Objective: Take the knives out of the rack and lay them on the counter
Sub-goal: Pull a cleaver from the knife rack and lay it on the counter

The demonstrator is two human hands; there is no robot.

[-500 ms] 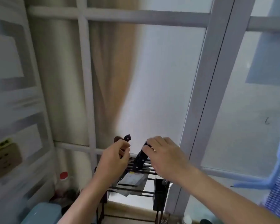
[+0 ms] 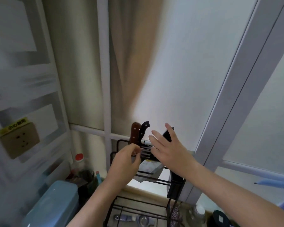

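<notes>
A black wire rack [image 2: 113, 154] stands against the window. Its top slots hold a brown wooden-handled knife [image 2: 134, 132], a black-handled knife [image 2: 143, 130] right beside it, and a second black handle [image 2: 167, 135] further right. A wide cleaver blade [image 2: 150, 169] hangs below the bars. My left hand [image 2: 124, 164] sits under the two left handles with its fingers half curled at the bars, holding nothing. My right hand [image 2: 170, 150] has its fingers spread in front of the right black handle, partly hiding it.
A blue-lidded box [image 2: 52, 203] and a red-capped bottle [image 2: 79, 158] stand at the left, below a wall socket [image 2: 20, 141]. A black holder [image 2: 176, 184] hangs on the rack's right side. Metal items [image 2: 138, 218] lie under the rack. A blue object [image 2: 277, 181] juts in at the right.
Both hands have come off the knife handles. The left hand dropped below the two left handles, and the right hand spread its fingers. The view has tilted down slightly.
</notes>
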